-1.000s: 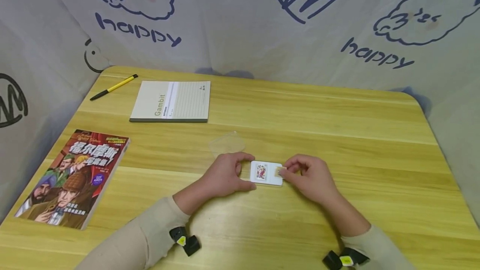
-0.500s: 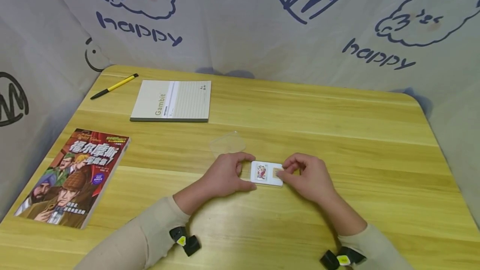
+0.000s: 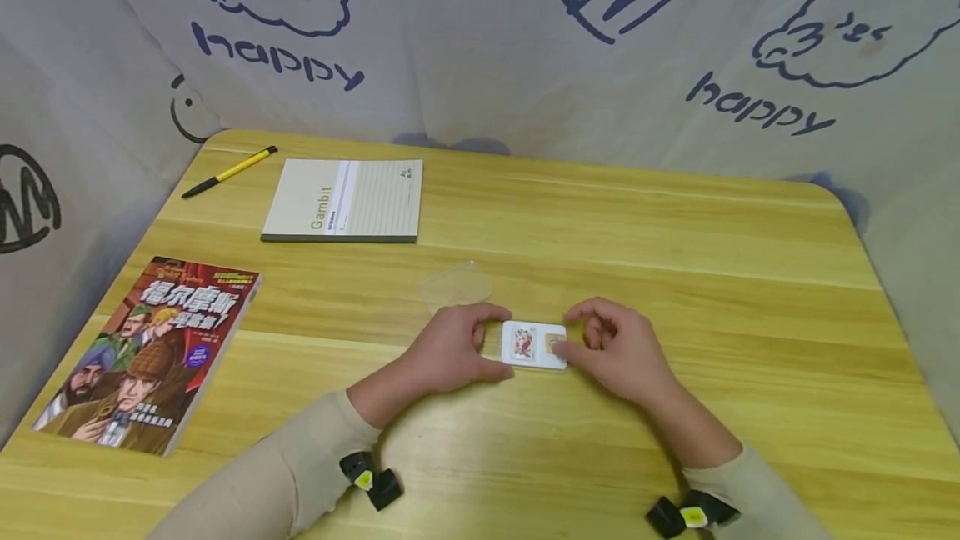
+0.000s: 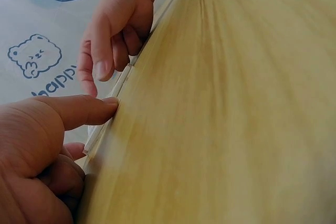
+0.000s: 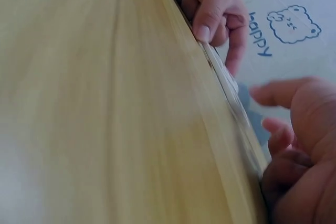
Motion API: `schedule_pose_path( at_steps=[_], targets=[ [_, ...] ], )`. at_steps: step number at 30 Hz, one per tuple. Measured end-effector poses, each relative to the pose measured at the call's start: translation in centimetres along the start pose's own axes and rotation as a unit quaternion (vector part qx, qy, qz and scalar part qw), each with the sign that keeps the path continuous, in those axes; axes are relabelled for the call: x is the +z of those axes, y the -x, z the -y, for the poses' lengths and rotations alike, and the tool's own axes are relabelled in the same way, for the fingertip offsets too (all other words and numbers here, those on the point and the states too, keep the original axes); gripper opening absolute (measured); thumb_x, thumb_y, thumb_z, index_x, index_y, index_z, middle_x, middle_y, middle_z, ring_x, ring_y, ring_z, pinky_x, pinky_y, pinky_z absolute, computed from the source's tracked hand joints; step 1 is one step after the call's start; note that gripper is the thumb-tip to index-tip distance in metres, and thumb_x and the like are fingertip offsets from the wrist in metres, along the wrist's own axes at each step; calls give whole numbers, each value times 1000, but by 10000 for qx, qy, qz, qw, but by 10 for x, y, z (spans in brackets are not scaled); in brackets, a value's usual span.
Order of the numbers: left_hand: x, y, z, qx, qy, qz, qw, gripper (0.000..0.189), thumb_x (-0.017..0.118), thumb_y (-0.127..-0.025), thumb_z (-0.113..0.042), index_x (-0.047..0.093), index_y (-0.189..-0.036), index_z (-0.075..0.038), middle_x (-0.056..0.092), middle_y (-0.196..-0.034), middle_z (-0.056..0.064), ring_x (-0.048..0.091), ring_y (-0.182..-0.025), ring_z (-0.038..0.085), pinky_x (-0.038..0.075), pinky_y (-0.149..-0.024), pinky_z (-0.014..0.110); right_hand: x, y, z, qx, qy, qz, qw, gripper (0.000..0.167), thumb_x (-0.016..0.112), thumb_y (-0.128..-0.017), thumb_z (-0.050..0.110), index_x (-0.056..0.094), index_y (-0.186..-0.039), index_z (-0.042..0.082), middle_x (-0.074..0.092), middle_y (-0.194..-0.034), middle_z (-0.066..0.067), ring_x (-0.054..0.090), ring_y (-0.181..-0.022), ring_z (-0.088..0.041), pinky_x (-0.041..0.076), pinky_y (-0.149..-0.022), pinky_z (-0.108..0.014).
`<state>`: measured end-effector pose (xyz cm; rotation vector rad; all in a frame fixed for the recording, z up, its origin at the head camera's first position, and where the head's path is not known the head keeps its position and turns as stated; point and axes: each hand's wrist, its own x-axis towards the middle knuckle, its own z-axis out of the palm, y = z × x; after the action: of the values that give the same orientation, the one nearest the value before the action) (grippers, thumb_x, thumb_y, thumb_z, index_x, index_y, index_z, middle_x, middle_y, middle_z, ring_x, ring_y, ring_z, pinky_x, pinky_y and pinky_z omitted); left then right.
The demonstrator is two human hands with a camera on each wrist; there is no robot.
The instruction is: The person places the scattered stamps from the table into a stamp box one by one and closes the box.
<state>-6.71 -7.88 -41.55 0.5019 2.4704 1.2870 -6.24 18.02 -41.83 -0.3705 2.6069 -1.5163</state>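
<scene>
A small flat white holder [image 3: 533,357] lies on the table at the middle of the head view. Set in its left half is a tiny card [image 3: 523,344] with a colourful figure, and in its right half a small gold-coloured square [image 3: 552,342]. My left hand [image 3: 447,352] grips the holder's left end, index finger on the far edge and thumb on the near one. At the other end, my right hand [image 3: 624,352] reaches its thumb over the gold square and partly hides it. Its index finger is raised off the holder's edge. Both wrist views show the holder edge-on.
A clear plastic piece [image 3: 455,284] lies just behind the left hand. Farther back are a Gambit notebook [image 3: 342,201] and a yellow and black pen [image 3: 229,172]. A comic-style book [image 3: 146,357] lies at the left of the wooden table [image 3: 637,240]. White cloth with drawings surrounds the table.
The gold square has slid left from the holder's right edge into its right half. My right index finger has lifted away, leaving the thumb over the square. The left hand keeps its grip.
</scene>
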Motion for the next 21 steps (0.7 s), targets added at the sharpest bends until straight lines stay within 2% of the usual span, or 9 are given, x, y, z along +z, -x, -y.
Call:
schedule_pose_path(
  at_steps=[3,7,11,15,21],
  targets=[
    [0,0,-1,-6,-9,-10,10000,66,93,-69,-19,65,-127,-4,41,-59,-5,35,-51,7,31,-48,25,-5,0,-3,-106,-88,325,9994,47,92,-73,17,69,-113,11,41,-64,-1,37,-57,-13,39,-64,-29],
    [-1,0,-2,-11,-12,1,10000,66,93,-70,-19,64,-128,-4,42,-59,-5,35,-51,7,31,-48,25,-9,0,-4,-30,133,715,9973,64,96,-66,25,66,-122,15,38,-65,2,36,-59,-13,39,-68,-32],
    [0,0,-3,-33,27,12,10000,66,92,-70,-19,64,-128,-4,42,-59,-5,36,-51,7,31,-49,25,-9,0,-3,55,332,905,9953,62,96,-66,26,68,-120,15,37,-64,3,36,-59,-12,39,-69,-33],
    [-1,1,-3,-73,21,-1,10000,66,93,-70,-19,64,-128,-5,42,-59,-5,36,-51,7,31,-49,25,-8,0,-2,61,498,921,9945,55,95,-67,24,70,-115,14,36,-62,6,36,-59,-11,39,-70,-33],
    [-1,1,-3,-88,111,-8,9999,67,93,-69,-18,64,-128,-4,42,-59,-4,36,-51,8,31,-48,25,-7,0,-1,89,571,880,9944,54,95,-67,24,70,-114,14,36,-61,7,35,-57,-10,39,-68,-32]
  ],
)
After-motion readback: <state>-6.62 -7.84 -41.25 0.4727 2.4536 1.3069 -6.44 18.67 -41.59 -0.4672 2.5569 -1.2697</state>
